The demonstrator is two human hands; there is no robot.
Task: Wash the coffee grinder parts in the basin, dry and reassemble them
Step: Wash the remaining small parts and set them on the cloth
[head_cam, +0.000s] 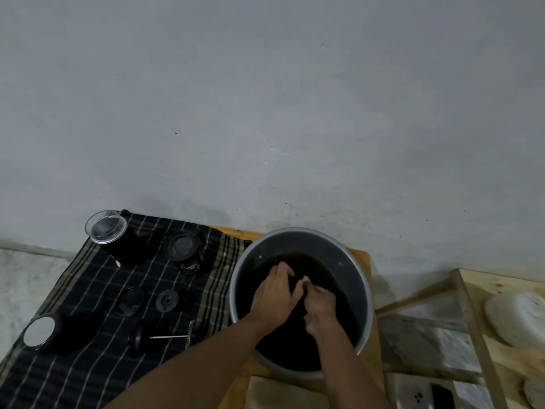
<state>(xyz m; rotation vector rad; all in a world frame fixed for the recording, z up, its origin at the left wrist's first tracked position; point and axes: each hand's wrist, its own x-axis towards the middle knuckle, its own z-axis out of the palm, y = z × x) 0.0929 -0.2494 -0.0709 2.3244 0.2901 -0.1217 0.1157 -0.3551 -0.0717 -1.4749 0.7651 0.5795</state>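
A round metal basin (364,290) holds dark water. Both hands are in it, close together: my left hand (274,296) curls over something dark, and my right hand (320,308) pinches at the same spot, fingertips touching. What they hold is too dark to make out. On a black striped cloth (88,290) to the left lie grinder parts: a clear glass jar (105,226) on a black body, a round black funnel piece (183,246), a ring (129,299), a small black disc (167,300), a shaft with a gear (171,337), and a black cup with a pale top (39,332).
The basin and cloth rest on a small wooden table (362,256) against a grey wall. A wooden frame (469,317) with white round objects (516,317) stands at the right. A dark phone-like item (442,397) lies at the bottom right.
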